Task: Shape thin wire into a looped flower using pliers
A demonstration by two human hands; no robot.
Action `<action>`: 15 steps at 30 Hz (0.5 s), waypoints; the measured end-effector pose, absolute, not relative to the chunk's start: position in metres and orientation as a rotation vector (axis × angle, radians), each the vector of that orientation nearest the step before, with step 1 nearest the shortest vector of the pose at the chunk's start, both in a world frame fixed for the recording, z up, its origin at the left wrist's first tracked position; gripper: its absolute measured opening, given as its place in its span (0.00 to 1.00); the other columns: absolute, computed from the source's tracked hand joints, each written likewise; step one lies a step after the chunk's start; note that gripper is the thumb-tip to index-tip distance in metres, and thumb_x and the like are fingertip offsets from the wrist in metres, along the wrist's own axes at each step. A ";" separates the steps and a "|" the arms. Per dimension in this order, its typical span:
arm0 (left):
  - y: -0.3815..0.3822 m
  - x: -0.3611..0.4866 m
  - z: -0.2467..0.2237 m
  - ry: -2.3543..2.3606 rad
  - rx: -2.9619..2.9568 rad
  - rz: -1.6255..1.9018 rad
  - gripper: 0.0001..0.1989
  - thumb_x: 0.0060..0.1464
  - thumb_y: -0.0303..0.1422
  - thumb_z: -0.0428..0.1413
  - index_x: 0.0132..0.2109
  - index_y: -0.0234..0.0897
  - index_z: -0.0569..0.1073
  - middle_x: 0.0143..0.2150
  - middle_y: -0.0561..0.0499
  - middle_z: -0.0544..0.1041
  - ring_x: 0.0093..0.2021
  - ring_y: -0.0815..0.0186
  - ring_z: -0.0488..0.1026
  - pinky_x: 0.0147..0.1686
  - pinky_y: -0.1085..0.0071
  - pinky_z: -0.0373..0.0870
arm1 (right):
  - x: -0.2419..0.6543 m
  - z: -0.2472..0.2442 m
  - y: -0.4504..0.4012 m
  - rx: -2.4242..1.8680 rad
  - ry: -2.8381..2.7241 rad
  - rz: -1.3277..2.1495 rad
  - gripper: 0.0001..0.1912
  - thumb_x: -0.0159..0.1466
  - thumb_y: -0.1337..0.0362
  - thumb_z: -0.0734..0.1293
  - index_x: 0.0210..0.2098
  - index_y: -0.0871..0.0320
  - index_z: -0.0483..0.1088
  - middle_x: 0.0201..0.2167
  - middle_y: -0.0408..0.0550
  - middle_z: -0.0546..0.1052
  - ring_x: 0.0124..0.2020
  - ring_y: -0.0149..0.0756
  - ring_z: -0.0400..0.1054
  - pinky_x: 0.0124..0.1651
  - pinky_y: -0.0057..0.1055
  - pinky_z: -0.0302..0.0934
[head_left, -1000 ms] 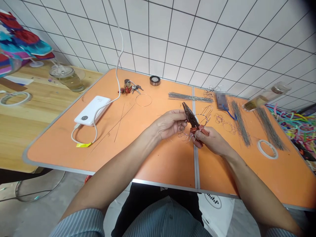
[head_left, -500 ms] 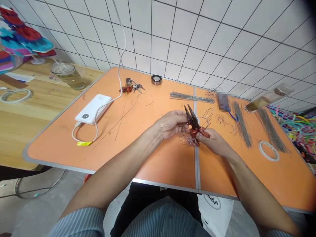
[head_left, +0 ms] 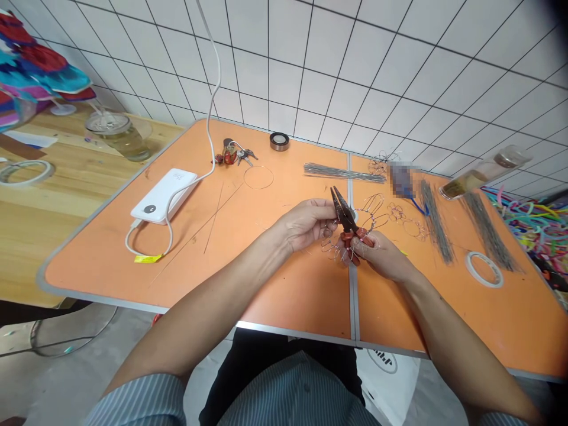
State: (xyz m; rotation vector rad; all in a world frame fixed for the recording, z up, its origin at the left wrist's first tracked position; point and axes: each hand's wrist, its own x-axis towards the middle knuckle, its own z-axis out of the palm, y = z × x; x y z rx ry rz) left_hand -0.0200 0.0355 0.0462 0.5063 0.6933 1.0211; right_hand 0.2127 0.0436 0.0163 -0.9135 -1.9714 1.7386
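Note:
Near the table's middle seam, my right hand (head_left: 382, 254) is closed round the red handles of the dark-jawed pliers (head_left: 347, 222). Their jaws point up and away, slightly parted at the tips. My left hand (head_left: 309, 225) pinches the looped wire piece (head_left: 375, 216) just left of the pliers. Thin wire loops spread to the right of the jaws and below the fingers. The fingers and the pliers hide part of the wire.
On the orange table (head_left: 266, 284) lie a white power bank (head_left: 164, 195) with cable, keys (head_left: 244, 155), black tape (head_left: 279, 141), wire bundles (head_left: 437, 222) and a white tape ring (head_left: 484, 269). A lidded bottle (head_left: 486, 171) is at the right; a cup (head_left: 118, 135) stands left.
The pliers' jaws are slightly closer together, and the handles have turned a little in my right hand. My left hand has hardly moved.

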 end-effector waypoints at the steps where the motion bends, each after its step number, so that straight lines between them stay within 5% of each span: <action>1: 0.036 -0.020 0.046 0.691 0.504 1.018 0.12 0.61 0.16 0.59 0.29 0.26 0.80 0.26 0.48 0.76 0.21 0.78 0.67 0.23 0.79 0.61 | 0.212 0.016 0.043 -0.898 -1.975 1.746 0.27 0.75 0.38 0.66 0.36 0.56 0.76 0.29 0.49 0.77 0.29 0.37 0.66 0.32 0.34 0.58; 15: 0.038 -0.019 0.042 0.681 0.475 1.007 0.10 0.60 0.17 0.63 0.30 0.26 0.79 0.25 0.50 0.75 0.22 0.78 0.68 0.25 0.81 0.64 | 0.201 0.013 0.033 -1.015 -1.739 1.813 0.36 0.71 0.29 0.62 0.32 0.56 0.75 0.23 0.48 0.77 0.17 0.33 0.63 0.22 0.33 0.52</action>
